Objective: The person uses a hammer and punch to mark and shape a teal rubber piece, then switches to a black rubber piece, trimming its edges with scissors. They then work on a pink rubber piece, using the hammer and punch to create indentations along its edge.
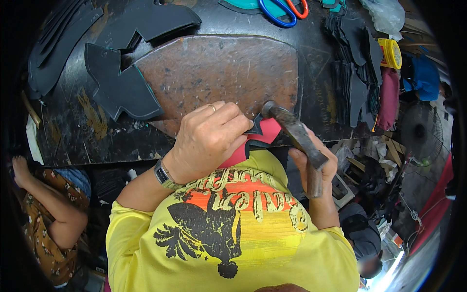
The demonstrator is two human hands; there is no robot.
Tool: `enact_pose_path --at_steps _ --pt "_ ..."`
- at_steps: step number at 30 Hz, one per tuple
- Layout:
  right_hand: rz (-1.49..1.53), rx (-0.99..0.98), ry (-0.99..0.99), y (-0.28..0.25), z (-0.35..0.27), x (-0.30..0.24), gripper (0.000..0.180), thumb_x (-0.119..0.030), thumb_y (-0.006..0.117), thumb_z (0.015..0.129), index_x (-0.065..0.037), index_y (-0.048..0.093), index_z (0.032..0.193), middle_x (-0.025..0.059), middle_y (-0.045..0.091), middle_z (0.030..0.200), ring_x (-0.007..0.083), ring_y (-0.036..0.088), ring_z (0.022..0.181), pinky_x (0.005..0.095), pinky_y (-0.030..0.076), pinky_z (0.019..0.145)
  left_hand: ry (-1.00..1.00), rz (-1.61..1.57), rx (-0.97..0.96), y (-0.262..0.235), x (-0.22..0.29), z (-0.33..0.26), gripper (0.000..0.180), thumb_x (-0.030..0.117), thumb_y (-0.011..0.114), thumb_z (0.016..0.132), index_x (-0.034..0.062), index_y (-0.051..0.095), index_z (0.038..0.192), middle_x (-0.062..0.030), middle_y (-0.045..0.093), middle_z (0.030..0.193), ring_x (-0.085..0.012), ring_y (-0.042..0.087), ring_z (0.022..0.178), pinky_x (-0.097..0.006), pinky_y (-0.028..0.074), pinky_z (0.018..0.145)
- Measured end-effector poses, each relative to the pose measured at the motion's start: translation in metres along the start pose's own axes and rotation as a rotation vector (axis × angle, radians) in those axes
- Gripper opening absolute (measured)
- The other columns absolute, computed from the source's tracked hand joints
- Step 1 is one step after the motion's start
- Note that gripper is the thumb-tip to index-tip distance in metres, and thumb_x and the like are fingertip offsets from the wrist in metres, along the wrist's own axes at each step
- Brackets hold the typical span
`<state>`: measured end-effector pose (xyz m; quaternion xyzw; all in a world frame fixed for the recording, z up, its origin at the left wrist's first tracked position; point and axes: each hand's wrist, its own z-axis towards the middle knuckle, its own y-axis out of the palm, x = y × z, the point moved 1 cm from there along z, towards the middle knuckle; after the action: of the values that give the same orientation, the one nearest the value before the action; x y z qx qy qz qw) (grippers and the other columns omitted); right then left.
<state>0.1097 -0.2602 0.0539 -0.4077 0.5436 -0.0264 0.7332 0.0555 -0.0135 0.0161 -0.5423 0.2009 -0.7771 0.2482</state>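
Note:
My right hand (318,158) is closed round the handle of a hammer (294,129), whose round striking face hovers over or meets the edge of a cut piece; I cannot tell if it touches. That cut piece (267,130), black with a red-pink side, lies at the near edge of a worn brown board (214,68). With bent fingers my left hand (211,138) pinches the piece's left part. A ring and a wristwatch are on my left hand and wrist. Part of the piece hangs toward my yellow shirt, partly hidden by my fingers.
Black cut pieces (121,87) lie left of the board, with a fanned stack (58,48) farther left. More stacked pieces (352,73) stand right, near a yellow tub (389,53). Blue-handled scissors (277,14) lie at the far edge. Another person's arm (58,214) is at lower left.

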Motion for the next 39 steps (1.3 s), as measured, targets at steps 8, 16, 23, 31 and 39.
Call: enact_pose_path --at_steps 8,16,23,31,39 --pt "0.046 -0.108 0.181 -0.004 -0.008 -0.004 0.044 0.0 0.078 0.086 0.007 0.066 0.128 0.0159 0.073 0.118 0.0184 0.068 0.099 0.0308 0.052 0.09 -0.015 0.027 -0.002 -0.001 0.001 0.001 0.022 0.007 0.082 0.069 0.0072 0.068 0.086 -0.0052 0.06 0.083 -0.0246 0.065 0.08 -0.036 0.054 0.072" --pt "-0.064 -0.105 0.002 0.001 0.002 -0.005 0.058 0.007 0.079 0.079 0.001 0.064 0.134 0.0184 0.074 0.116 0.0205 0.07 0.09 0.0294 0.054 0.083 0.015 0.052 0.009 0.0 0.0 -0.001 0.018 0.008 0.079 0.072 0.0068 0.069 0.086 -0.0055 0.059 0.082 -0.024 0.065 0.079 -0.036 0.053 0.071" --pt "-0.045 -0.176 0.093 -0.006 0.0 -0.004 0.049 0.008 0.077 0.084 0.004 0.065 0.131 0.0158 0.075 0.111 0.0177 0.07 0.097 0.03 0.053 0.089 0.002 0.143 -0.069 -0.011 0.012 0.01 0.015 0.007 0.077 0.075 0.006 0.066 0.086 -0.0063 0.061 0.081 -0.0261 0.066 0.078 -0.037 0.053 0.069" --pt "0.131 -0.062 0.117 -0.002 -0.001 0.003 0.056 0.011 0.078 0.078 0.001 0.067 0.131 0.0139 0.075 0.107 0.0154 0.068 0.085 0.0265 0.053 0.079 -0.105 0.027 -0.182 -0.015 0.003 0.022 0.017 0.004 0.077 0.073 0.0049 0.069 0.088 -0.0092 0.063 0.08 -0.0297 0.067 0.076 -0.04 0.054 0.068" --pt "0.138 0.073 0.071 -0.001 -0.003 -0.01 0.055 0.016 0.074 0.078 0.002 0.067 0.13 0.0133 0.071 0.096 0.0189 0.067 0.078 0.0276 0.054 0.075 -0.043 0.056 -0.017 -0.001 0.007 0.0 0.025 0.004 0.08 0.069 0.0051 0.065 0.089 -0.0087 0.058 0.085 -0.0288 0.064 0.081 -0.038 0.054 0.07"
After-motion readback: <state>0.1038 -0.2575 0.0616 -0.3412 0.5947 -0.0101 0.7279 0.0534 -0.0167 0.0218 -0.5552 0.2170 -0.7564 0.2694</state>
